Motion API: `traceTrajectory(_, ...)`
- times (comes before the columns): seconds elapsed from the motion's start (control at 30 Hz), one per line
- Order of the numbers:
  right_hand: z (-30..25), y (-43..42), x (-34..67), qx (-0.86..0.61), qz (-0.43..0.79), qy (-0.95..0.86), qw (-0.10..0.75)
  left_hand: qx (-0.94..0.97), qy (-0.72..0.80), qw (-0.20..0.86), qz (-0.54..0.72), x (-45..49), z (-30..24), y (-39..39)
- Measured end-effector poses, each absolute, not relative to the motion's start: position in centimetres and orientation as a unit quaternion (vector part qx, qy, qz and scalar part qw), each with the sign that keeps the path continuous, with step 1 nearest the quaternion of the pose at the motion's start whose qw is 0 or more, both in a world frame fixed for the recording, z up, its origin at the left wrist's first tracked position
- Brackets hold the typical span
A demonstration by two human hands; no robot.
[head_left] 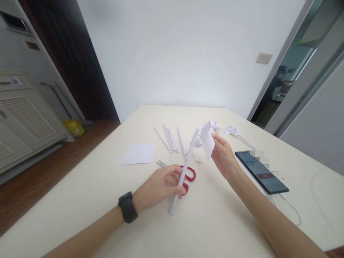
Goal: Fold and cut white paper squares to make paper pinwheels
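My left hand is closed round a rolled white paper stick that slants up and to the right above the table. At the stick's top sits a folded white paper pinwheel. My right hand pinches one of its blades between thumb and fingers. A dark watch is on my left wrist. Red-handled scissors lie on the table just behind my left hand, partly hidden by it.
On the cream table lie several rolled paper sticks, a white paper sheet, a second paper pinwheel and a phone with a white cable. A doorway is at far right, cabinets at left.
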State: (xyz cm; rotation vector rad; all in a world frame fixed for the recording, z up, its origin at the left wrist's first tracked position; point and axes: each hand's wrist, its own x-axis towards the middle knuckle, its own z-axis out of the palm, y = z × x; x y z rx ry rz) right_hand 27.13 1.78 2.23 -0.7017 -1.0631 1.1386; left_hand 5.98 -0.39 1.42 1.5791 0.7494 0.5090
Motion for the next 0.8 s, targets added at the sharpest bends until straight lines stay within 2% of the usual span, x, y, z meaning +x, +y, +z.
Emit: traceTrajectory(0.8,2.25,1.82,27.19,-0.317,0.493,-0.476,0.655,0.7,0.314,0.597,0.233,5.94,0.4,-0.26)
